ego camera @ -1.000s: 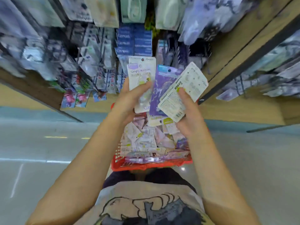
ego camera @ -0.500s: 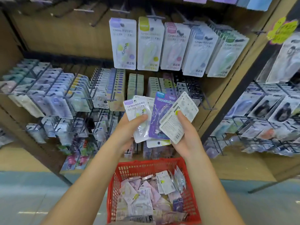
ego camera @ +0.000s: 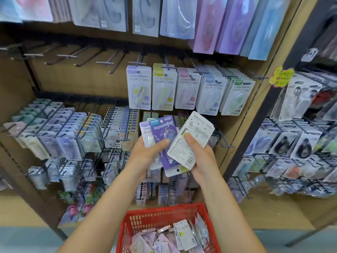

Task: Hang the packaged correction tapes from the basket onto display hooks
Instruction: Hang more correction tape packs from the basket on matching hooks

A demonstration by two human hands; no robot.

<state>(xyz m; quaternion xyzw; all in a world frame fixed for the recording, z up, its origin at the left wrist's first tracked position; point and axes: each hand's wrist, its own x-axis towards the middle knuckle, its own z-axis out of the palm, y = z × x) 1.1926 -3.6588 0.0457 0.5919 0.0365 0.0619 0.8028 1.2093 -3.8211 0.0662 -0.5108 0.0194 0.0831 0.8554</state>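
Both hands hold a fan of packaged correction tapes in front of the display. My left hand (ego camera: 145, 154) grips a white pack (ego camera: 145, 134) and the purple pack (ego camera: 166, 136), thumb across their fronts. My right hand (ego camera: 199, 156) grips a white pack (ego camera: 191, 137) that shows its printed back with a barcode, thumb pressed on it. Below, the red basket (ego camera: 160, 215) holds several more packs (ego camera: 167, 240). A row of hanging Campus tapes (ego camera: 164, 88) sits just above my hands, with bare hooks (ego camera: 105, 62) to its left.
Wire hooks full of small stationery packs (ego camera: 60, 132) fill the lower left shelf. Another rack of packs (ego camera: 299, 143) stands at the right behind a dark upright post (ego camera: 259, 114). Large pastel packs (ego camera: 215, 22) hang along the top. A yellow tag (ego camera: 280, 77) sticks out at the right.
The view has tilted up from the basket to the shelves. Both hands rose with the fanned packs toward the row of hanging tapes, and the basket dropped to the frame's bottom.
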